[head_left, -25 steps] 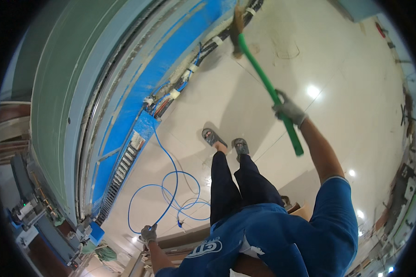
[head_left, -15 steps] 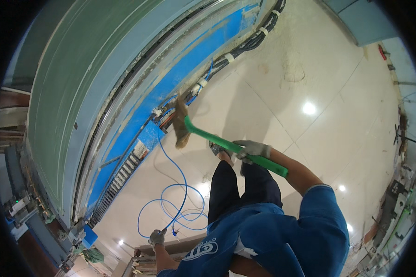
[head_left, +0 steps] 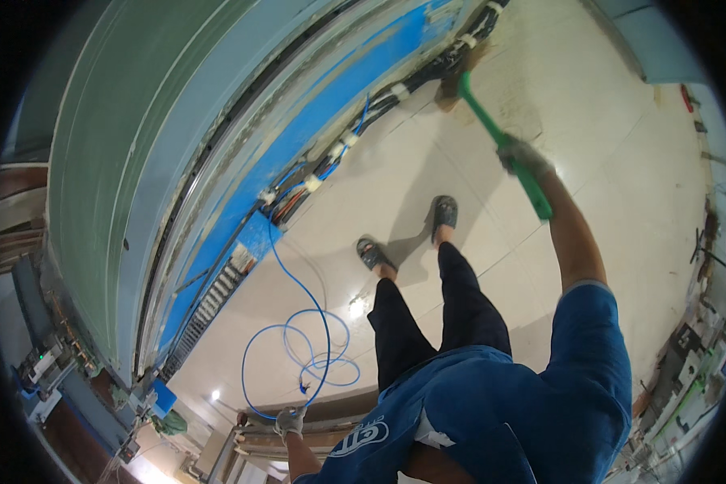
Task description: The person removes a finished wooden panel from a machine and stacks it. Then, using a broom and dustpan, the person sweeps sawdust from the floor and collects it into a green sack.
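Note:
My right hand, in a grey glove, is wrapped round the green handle of a brush. The brush's brown bristles, smeared by motion, are at the black cable bundle along the foot of the machine. Low in the picture, my gloved left hand is closed on a thin blue hose. That hose loops loosely over the floor and runs up to a blue box at the machine's base. The hose end in my left hand is too small to make out.
On the left stands a large machine with a green curved panel and a blue lower strip. Pale dust lies on the tiled floor near the cables. Equipment lines the right edge.
My right hand has swung the brush up and to the right along the cable bundle. My feet stand farther apart. My left hand, still on the hose, has shifted slightly right and down.

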`<action>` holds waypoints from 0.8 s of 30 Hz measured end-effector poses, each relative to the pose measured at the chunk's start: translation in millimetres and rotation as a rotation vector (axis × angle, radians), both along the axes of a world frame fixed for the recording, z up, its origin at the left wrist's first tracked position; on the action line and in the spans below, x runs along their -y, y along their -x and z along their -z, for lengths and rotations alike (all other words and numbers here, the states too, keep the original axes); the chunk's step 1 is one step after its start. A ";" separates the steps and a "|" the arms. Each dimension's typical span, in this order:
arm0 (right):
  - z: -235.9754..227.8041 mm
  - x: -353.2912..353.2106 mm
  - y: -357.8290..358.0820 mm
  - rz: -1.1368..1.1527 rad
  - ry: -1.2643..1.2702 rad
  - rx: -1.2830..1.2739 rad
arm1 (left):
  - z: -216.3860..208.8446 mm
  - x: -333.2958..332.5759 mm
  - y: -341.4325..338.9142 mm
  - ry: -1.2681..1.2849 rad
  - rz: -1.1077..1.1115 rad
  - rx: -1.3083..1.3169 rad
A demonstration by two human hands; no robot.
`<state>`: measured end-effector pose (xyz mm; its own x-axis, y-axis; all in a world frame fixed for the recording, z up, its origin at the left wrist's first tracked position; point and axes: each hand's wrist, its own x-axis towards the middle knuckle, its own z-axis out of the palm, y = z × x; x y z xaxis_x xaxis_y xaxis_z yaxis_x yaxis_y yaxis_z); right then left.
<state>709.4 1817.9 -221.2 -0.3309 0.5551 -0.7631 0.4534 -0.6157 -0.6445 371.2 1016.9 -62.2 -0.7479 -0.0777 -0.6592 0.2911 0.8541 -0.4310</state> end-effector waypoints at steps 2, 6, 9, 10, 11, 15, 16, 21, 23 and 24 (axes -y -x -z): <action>-34.9 27.3 -37.1 -0.061 0.026 -0.006 | 9.1 -29.5 -13.7 -0.071 -0.005 -0.029; -50.1 49.5 -56.5 -0.131 0.298 -0.120 | 32.4 -115.5 -12.1 -0.183 0.037 0.005; -10.6 1.5 -28.1 -0.152 0.309 -0.226 | 43.2 -178.7 -8.6 -0.406 0.049 0.050; 5.2 -27.0 -18.3 -0.271 0.149 -0.216 | 42.6 -195.3 -6.9 -0.478 0.020 0.049; 20.6 -56.1 -6.8 -0.201 0.110 -0.205 | 40.8 -208.4 -6.7 -0.534 0.018 0.039; 40.2 -143.1 -2.4 0.466 0.631 -0.493 | 24.6 -227.0 -12.1 -0.713 -0.117 0.064; 36.1 -148.1 -5.7 0.435 0.598 -0.629 | 21.1 -225.1 -14.6 -0.715 -0.188 0.084; -17.9 -104.7 -36.2 0.248 -0.009 -0.326 | 30.6 -219.3 -26.6 -0.688 -0.324 0.159; -44.1 -82.5 -55.5 0.216 0.001 -0.213 | 41.4 -229.4 -27.5 -0.749 -0.326 0.224; -56.5 -70.2 -68.3 0.168 0.023 -0.213 | 46.4 -237.1 -27.3 -0.612 -0.237 0.200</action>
